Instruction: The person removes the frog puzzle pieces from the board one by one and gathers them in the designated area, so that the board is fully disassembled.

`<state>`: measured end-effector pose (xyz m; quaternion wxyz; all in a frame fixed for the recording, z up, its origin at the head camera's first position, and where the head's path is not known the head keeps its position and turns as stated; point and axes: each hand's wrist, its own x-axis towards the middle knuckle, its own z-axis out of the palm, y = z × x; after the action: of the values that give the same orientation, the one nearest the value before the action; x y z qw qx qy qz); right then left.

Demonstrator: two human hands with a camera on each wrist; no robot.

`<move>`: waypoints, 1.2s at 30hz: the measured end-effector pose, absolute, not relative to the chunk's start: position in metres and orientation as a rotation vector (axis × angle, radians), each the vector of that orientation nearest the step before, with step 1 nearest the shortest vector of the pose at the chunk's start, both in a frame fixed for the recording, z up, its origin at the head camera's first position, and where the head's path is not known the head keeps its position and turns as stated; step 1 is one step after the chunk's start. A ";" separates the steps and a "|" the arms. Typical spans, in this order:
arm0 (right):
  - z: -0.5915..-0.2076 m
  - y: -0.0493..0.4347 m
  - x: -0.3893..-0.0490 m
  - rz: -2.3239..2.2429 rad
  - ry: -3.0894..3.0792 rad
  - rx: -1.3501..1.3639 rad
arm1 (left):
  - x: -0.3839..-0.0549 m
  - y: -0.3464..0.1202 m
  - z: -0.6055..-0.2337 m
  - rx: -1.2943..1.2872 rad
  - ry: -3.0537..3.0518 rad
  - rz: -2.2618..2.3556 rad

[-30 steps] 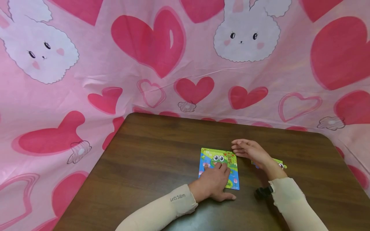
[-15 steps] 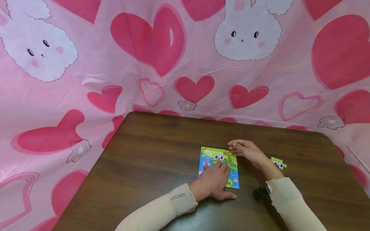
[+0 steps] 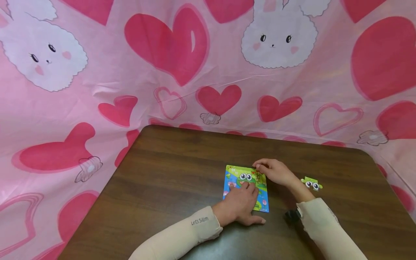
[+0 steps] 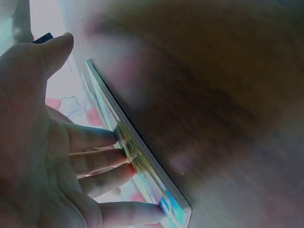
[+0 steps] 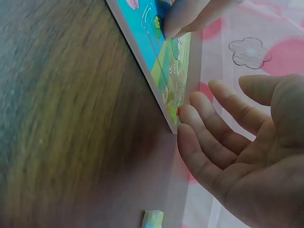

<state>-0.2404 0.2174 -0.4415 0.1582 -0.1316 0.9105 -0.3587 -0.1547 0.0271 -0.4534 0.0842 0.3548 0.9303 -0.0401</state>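
Observation:
A square frog jigsaw puzzle (image 3: 246, 177), bright green and blue, lies flat on the table. My left hand (image 3: 238, 206) rests on its lower half with the fingers spread; in the left wrist view those fingertips (image 4: 124, 154) press on the picture. At the puzzle's upper right corner is my right hand (image 3: 275, 172), its fingers loosely bent. The right wrist view shows its fingertips (image 5: 186, 135) right at that corner, with nothing between fingers and thumb. A loose puzzle piece (image 3: 312, 184) with two frog eyes lies to the right of the right forearm.
The brown wooden table (image 3: 182, 166) has rounded far corners. Behind it and along its left side hangs a pink cloth (image 3: 182, 72) with hearts and rabbits. A small black device (image 3: 292, 216) sits at the right wrist.
My right hand has shifted left onto the puzzle's upper right corner, its fingers bending more. This uncovers the loose piece. The left hand keeps its place.

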 end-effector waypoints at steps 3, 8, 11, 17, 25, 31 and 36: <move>-0.443 0.215 -0.241 -1.088 2.534 -0.383 | -0.155 0.027 -0.452 1.055 2.774 -0.108; -0.443 0.220 -0.241 -1.094 2.632 -0.366 | -0.154 0.028 -0.449 1.055 2.782 -0.107; -0.441 0.221 -0.242 -0.991 2.734 -0.407 | -0.154 0.028 -0.449 1.048 2.788 -0.102; -0.438 0.210 -0.238 -0.731 2.846 -0.581 | -0.154 0.027 -0.449 1.038 2.772 -0.090; -0.436 0.205 -0.241 -0.711 2.825 -0.628 | -0.155 0.027 -0.449 1.034 2.763 -0.069; -0.441 0.210 -0.245 -0.874 2.708 -0.488 | -0.155 0.028 -0.448 1.034 2.747 -0.071; -0.445 0.212 -0.245 -0.954 2.662 -0.369 | -0.155 0.028 -0.447 1.018 2.728 -0.049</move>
<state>-0.2447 0.2123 -0.4451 0.1444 -0.1279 0.9237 -0.3309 -0.1553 0.0277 -0.4475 0.1146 0.3473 0.9306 -0.0169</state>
